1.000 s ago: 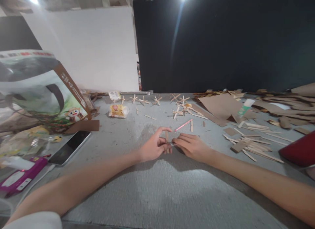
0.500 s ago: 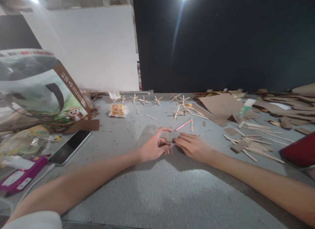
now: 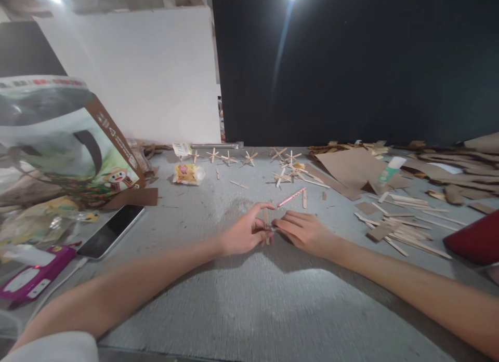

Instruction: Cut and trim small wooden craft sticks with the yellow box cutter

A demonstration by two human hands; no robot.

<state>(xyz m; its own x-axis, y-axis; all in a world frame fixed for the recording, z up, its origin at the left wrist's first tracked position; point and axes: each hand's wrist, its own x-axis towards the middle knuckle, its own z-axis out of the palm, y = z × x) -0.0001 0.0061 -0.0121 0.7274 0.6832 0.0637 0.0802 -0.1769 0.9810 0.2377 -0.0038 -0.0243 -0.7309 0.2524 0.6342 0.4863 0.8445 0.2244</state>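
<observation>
Both my hands meet at the middle of the grey table [image 3: 249,310]. My left hand [image 3: 242,233] pinches a small wooden stick [image 3: 265,217] that stands between the hands, forefinger stretched over it. My right hand [image 3: 304,231] lies flat beside it, its fingertips pressed on the same stick piece from the right. A pink pencil [image 3: 290,197] lies just beyond the hands. Several finished stick stars [image 3: 228,159] sit in a row at the far edge.
A phone [image 3: 110,231] lies at the left, beside a printed box [image 3: 66,138] and a pink packet [image 3: 33,279]. Loose sticks [image 3: 405,232], cardboard sheets [image 3: 351,167] and a glue bottle [image 3: 390,169] cover the right side. A red object [image 3: 473,237] sits at the right edge.
Almost nothing: both hands stay on the stick piece, with the left forefinger shifted slightly.
</observation>
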